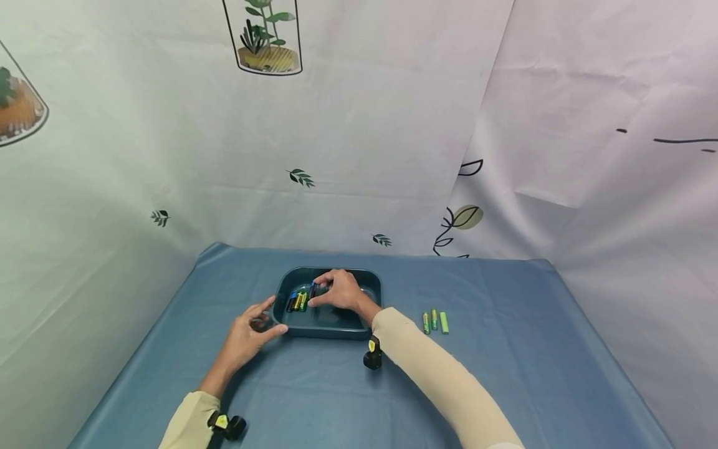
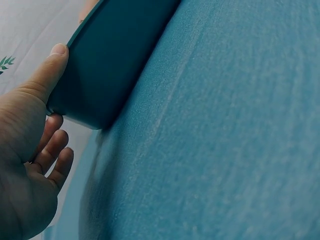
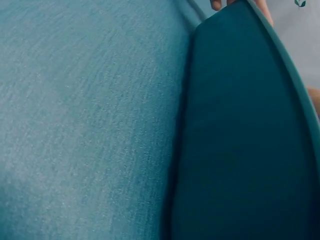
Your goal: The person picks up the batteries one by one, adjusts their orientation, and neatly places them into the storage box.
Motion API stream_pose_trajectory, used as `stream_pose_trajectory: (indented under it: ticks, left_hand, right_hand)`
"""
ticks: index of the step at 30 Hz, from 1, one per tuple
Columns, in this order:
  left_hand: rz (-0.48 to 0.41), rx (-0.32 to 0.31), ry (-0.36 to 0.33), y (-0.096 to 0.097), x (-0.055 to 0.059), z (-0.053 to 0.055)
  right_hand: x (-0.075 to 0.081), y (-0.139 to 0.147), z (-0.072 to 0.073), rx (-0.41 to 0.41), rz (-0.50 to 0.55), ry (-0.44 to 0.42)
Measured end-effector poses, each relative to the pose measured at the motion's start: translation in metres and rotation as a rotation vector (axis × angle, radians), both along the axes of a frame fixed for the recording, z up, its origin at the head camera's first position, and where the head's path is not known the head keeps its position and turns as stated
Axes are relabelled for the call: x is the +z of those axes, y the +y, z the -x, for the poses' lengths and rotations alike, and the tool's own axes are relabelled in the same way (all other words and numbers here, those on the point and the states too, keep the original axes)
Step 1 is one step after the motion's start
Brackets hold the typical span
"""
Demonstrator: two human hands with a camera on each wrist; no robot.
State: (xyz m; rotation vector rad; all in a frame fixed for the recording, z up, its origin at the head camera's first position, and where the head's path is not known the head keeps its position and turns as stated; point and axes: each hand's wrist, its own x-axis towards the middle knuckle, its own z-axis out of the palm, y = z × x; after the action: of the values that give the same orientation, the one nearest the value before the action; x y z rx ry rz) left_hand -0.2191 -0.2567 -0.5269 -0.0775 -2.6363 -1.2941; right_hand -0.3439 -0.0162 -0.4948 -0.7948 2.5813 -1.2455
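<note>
Three batteries [image 1: 434, 319] right of the tray [image 1: 331, 333] show only in the head view, where the right hand [image 1: 343, 292] pinches a dark battery [image 1: 312, 290] inside it; the left hand [image 1: 244, 337], thumb and fingers spread, touches the tray's corner.

A plant-print sheet [image 1: 364, 125] hangs behind blue cloth [image 1: 493, 349].

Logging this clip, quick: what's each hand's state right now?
Left hand: holding the tray at its corner.
Right hand: pinching a dark battery.
</note>
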Motion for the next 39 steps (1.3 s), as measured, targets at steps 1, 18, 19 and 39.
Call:
stream_pose_trajectory:
  ticks: [1,18,19,39]
  left_hand:
    - [-0.002,-0.001,0.001,0.0,0.0,0.0]
    - [-0.013,0.002,-0.001,0.0,-0.001,0.0]
    - [-0.013,0.003,0.001,0.0,-0.001,0.0]
    - [-0.013,0.005,0.015,-0.001,-0.003,0.0]
  right_hand:
    - [-0.001,0.0,0.0,-0.001,-0.006,0.001]
    - [0.001,-0.012,-0.003,-0.018,-0.028,-0.048]
    - [0.001,-0.012,-0.003,-0.023,-0.027,-0.053]
    - [-0.006,-0.018,-0.004,-0.097,-0.038,-0.101]
